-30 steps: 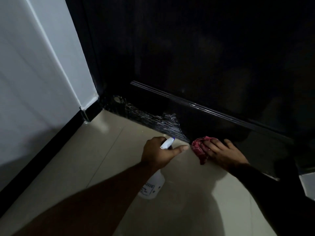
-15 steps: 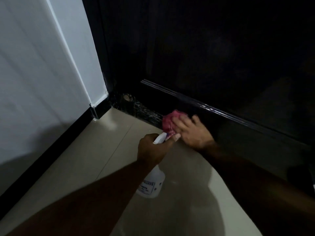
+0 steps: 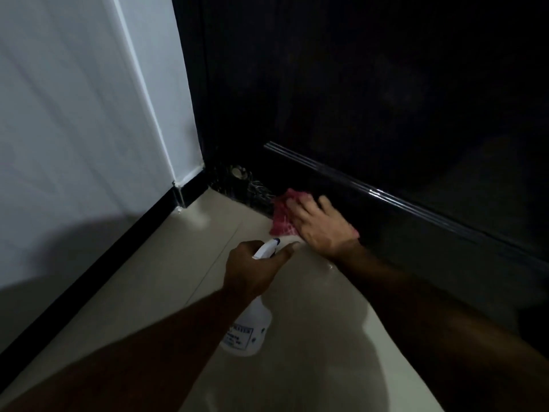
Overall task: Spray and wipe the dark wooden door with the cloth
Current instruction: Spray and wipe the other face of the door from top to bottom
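**Cloth flat against the foot of the door, bottle in the other hand**

The left hand [image 3: 252,270] is wrapped round the neck of the spray bottle [image 3: 249,331]. Its fingers curl under the white trigger head and the forefinger is stretched forward alongside it, so the nozzle points toward the door. The bottle hangs tilted beneath the fist, its cloudy body and printed label lying nearer the person. From here I cannot tell whether its base touches the floor.

The right hand [image 3: 322,228] lies open and flat, fingers straight and a little spread, pressing the red cloth [image 3: 280,223] against the lowest part of the dark wooden door [image 3: 386,93], just where it meets the floor. The cloth is bunched under the palm. Most of what shows pokes out past the fingertips on the left, and a small scrap shows by the wrist. The two hands are close: the left forefinger's tip sits just beside the heel of the right hand.

Above the knuckles a glossy ridged moulding [image 3: 386,193] runs across the door and catches one small glint of light. Left of the cloth, at the foot of the frame, is a strip of dark stone with pale veining [image 3: 252,188]. The beige tiled floor [image 3: 154,292] spreads out below, crossed by a thin joint line and darkened by the shadows of both forearms. On the left a white wall [image 3: 74,114] with a black skirting [image 3: 98,272] runs into the corner beside the door frame. The room is dim, and the upper door is nearly black.
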